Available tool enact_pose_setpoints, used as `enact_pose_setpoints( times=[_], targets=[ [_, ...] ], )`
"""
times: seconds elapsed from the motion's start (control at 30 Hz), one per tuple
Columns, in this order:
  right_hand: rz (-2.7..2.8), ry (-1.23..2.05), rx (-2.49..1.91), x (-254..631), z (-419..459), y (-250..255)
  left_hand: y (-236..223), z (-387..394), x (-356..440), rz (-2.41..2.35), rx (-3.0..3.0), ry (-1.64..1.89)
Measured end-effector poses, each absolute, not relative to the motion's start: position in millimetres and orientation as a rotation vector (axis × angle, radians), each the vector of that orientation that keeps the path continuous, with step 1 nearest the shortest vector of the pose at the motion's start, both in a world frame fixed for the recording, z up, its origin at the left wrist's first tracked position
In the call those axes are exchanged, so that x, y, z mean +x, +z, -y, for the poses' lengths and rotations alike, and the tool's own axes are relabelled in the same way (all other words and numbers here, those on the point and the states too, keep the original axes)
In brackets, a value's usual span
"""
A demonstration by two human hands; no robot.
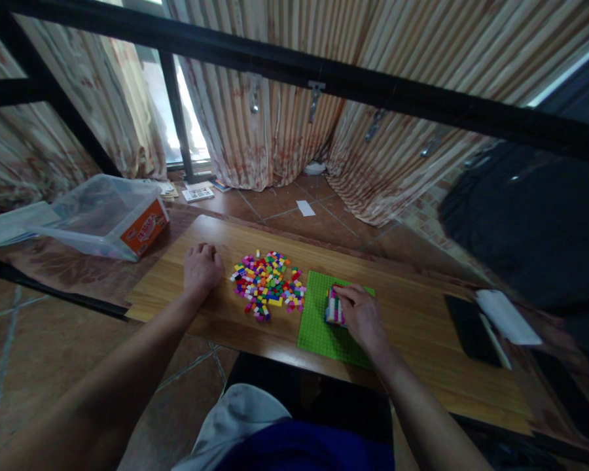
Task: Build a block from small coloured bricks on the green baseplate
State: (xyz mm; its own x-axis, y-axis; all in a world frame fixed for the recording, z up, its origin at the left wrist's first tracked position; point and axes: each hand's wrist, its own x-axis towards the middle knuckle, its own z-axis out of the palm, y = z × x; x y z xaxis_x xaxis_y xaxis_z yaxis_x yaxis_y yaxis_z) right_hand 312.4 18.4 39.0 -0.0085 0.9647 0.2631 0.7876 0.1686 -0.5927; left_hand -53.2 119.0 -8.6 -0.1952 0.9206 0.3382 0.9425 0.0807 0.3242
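Note:
A pile of small coloured bricks (267, 284) lies on the wooden table (422, 307). To its right is a green baseplate (319, 327) carrying a small multicoloured brick block (332, 307). My right hand (360, 314) rests on that block, fingers curled over its top and side. My left hand (202, 267) sits on the table just left of the pile, fingers curled under in a loose fist, nothing visible in it.
A clear plastic tub with an orange label (110, 216) lies on its side at the left. A black phone (471, 327) and a white object (508, 317) lie at the table's right end. Black frame bars (324, 72) cross overhead; curtains hang behind.

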Motion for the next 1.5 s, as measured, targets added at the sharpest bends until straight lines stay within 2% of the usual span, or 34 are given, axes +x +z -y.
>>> enact_pose_setpoints(
  times=[0.27,0.43,0.6,0.9,1.3,1.5],
  targets=[
    [1.77,0.428,-1.633,318,-18,40,-8,-119,-53,2.262,-1.963,-0.714],
    [1.607,0.321,-1.675,324,-26,43,-8,-120,-53,2.237,-1.969,-0.707],
    [1.733,0.224,-1.752,321,-43,38,-9,-120,-54,2.251,-1.953,-0.719],
    [1.8,0.331,-1.743,322,-44,22,-10,-118,-53,2.246,-1.949,-0.751],
    [1.913,0.138,-1.761,320,-42,21,-9,-116,-52,2.25,-1.951,-0.747],
    [1.938,-0.106,-1.666,294,-26,36,-11,-117,-52,2.257,-1.934,-0.724]
  ],
)
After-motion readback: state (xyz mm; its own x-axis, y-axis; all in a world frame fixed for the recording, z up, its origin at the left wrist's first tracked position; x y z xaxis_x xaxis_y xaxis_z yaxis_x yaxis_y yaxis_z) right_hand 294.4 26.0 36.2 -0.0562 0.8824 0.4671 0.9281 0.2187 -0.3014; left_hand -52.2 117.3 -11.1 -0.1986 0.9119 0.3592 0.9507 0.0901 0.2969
